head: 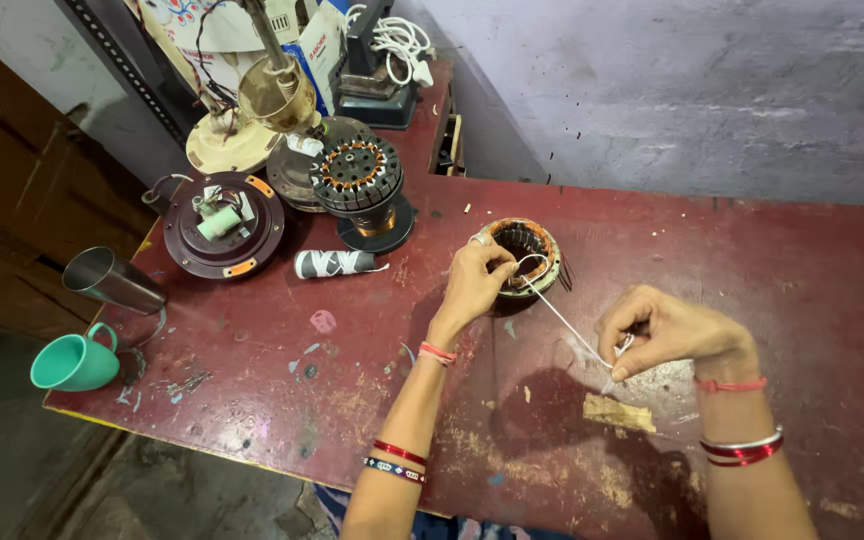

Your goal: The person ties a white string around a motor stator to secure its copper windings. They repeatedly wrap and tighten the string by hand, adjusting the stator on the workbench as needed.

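Now L hand (474,285) steadies stator (522,256), R hand (664,330) pinching thread (564,318).

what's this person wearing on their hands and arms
Both forearms are bare, no sleeves. The left hand has a ring, a red thread at the wrist, and red and dark beaded bangles further up. The right hand has a red wrist thread and red and silver bangles.
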